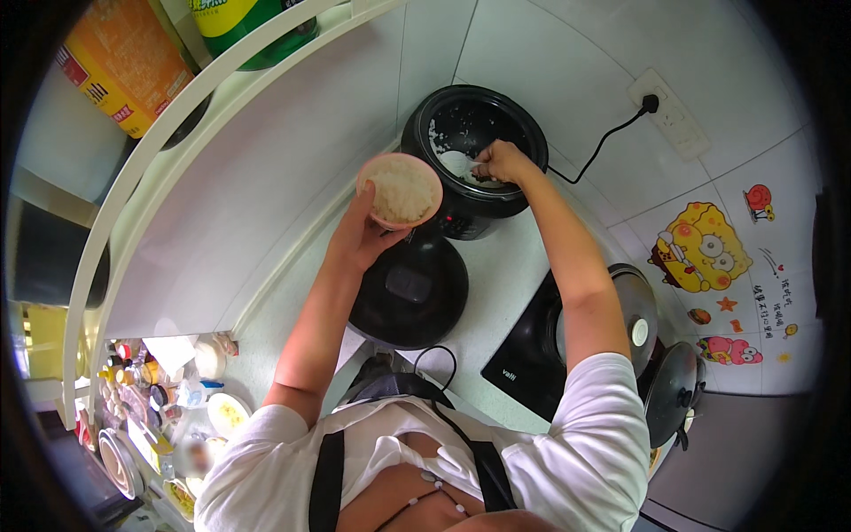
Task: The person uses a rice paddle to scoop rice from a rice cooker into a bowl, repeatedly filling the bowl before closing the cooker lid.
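My left hand (pixel 359 238) holds up a pink-rimmed bowl (pixel 404 225) filled with white rice (pixel 401 188), thumb on the rim and fingers under it. Just right of the bowl stands a black rice cooker (pixel 529 124) without its cover on. Grains cling to its dark inner wall, and some rice shows low in the pot. My right hand (pixel 505 163) reaches inside, closed on a white rice paddle (pixel 457 163). The paddle's blade lies in the pot; my fingers hide its handle.
A glossy black rounded lid or appliance (pixel 409 284) sits in front of the cooker. To the right are a black cooktop (pixel 529 359) and lidded pans (pixel 671 395). The cooker's cord (pixel 596 160) runs to a wall socket (pixel 678 124). A white shelf (pixel 239 84) curves overhead at left.
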Motion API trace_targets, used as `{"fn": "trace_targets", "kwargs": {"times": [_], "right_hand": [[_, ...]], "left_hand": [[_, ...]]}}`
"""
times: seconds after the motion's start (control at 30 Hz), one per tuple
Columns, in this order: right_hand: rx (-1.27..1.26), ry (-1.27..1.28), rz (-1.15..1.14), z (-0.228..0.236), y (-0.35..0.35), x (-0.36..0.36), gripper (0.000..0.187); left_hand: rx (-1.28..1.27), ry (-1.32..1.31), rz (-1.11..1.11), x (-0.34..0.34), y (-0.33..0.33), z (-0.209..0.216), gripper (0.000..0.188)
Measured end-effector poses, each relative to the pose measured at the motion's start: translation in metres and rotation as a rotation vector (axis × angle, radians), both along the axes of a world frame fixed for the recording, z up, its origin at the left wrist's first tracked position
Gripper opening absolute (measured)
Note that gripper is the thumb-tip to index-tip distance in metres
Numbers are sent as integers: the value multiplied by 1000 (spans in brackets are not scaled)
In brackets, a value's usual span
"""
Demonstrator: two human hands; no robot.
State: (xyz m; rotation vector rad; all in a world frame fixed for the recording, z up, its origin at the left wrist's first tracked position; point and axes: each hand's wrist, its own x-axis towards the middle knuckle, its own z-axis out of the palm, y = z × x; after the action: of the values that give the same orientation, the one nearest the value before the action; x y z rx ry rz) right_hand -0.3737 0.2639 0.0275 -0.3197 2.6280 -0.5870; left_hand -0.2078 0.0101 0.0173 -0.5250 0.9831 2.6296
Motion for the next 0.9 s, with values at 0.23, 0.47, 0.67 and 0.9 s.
{"fn": "trace_targets", "kwargs": {"times": [0.23, 0.47, 0.67, 0.9], "right_hand": [[-514, -227, -225, -4, -1, -2, 22], [-636, -216, -297, 26, 21, 11, 26], [-574, -64, -319, 58, 47, 39, 28], [-401, 130, -206, 148, 44, 87, 31]], "left_hand": [[11, 27, 1, 1, -2, -1, 65], [10, 67, -7, 1, 0, -1, 67], [-51, 27, 57, 0, 14, 22, 64], [-135, 28, -36, -5, 36, 59, 64]]}}
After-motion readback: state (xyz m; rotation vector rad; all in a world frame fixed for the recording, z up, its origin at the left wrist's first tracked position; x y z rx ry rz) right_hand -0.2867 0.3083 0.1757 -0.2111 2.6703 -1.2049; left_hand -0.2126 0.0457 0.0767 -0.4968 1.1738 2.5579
